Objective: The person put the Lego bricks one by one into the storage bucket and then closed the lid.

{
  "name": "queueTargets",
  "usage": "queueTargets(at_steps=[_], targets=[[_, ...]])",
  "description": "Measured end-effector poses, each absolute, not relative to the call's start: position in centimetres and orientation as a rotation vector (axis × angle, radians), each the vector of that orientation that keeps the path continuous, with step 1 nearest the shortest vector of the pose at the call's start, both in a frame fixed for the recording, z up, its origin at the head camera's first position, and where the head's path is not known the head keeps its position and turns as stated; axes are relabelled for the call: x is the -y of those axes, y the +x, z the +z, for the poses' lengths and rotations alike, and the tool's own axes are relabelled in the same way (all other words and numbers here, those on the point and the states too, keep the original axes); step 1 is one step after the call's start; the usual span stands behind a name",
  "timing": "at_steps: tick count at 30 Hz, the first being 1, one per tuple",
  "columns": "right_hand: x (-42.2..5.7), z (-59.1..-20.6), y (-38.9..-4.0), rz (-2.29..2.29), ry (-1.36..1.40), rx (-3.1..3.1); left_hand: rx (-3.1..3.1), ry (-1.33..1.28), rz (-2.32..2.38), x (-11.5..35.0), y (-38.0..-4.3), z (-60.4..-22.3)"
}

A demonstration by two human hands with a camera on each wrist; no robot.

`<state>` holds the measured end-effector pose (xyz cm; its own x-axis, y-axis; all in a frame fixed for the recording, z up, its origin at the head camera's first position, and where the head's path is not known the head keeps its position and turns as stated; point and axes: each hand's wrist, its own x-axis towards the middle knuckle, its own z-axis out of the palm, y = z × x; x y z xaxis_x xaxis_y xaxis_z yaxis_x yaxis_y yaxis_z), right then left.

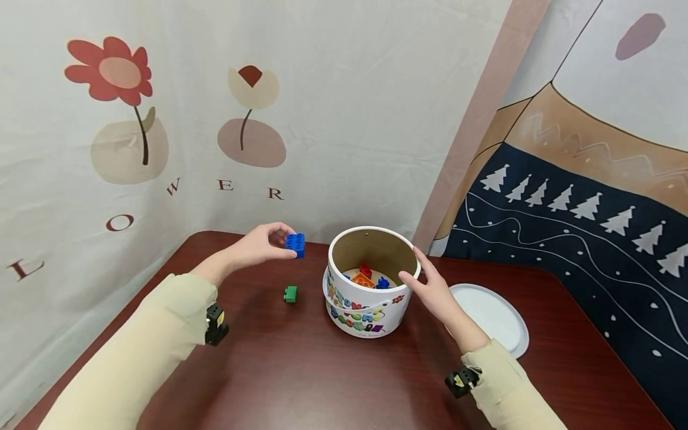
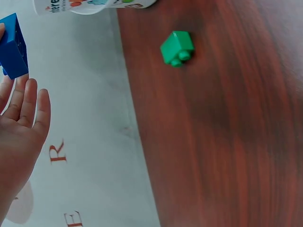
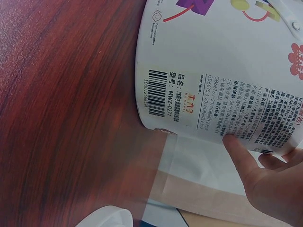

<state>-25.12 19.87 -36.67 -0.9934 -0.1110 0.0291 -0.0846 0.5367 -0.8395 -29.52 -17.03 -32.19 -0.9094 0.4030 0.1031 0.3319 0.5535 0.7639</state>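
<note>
A blue toy brick point(image 1: 295, 244) with studs is pinched between the thumb and fingers of my left hand point(image 1: 261, 243), raised left of the white bucket point(image 1: 359, 313). In the left wrist view the blue brick point(image 2: 14, 46) sits at the left edge, partly cut off. My right hand point(image 1: 433, 288) grips the bucket's right rim, thumb over the opening and fingers along the outer wall point(image 3: 201, 90). Inside lie red, orange point(image 1: 363, 280) and blue bricks. On the table below my left hand lies a small green brick point(image 1: 290, 294).
The bucket's round white lid point(image 1: 497, 319) lies on the dark red table point(image 1: 333, 382), right of the bucket and partly behind my right forearm. A printed cloth backdrop point(image 1: 344, 119) hangs along the table's back edge. The bucket's handle point(image 1: 325, 286) hangs down its side.
</note>
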Motion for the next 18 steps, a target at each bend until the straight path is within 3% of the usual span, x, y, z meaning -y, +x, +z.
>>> queueTargets(at_steps=[18], targets=[[-19.9, -36.6, -25.1, -1.467, -0.156, -2.739, -2.688, 0.714, 1.342, 14.0, -30.9, -29.5]])
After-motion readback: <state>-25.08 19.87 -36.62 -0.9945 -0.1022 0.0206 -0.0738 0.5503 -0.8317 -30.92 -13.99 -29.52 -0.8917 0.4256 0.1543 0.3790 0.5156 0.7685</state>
